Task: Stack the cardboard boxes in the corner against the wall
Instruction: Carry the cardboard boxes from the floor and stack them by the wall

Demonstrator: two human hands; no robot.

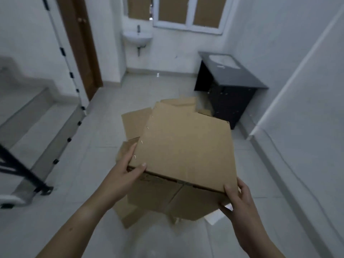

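I hold a brown cardboard box in front of me above the tiled floor, its stapled side facing up. My left hand grips its near left corner, thumb on top and fingers along the left side. My right hand grips the near right corner, thumb on the top face. The box's lower flaps hang open beneath it. Several flattened cardboard pieces lie on the floor behind and under the held box.
A black cabinet stands against the right wall ahead. A wall sink and covered windows are at the far end, a wooden door on the left. An aluminium ladder leans across steps at left.
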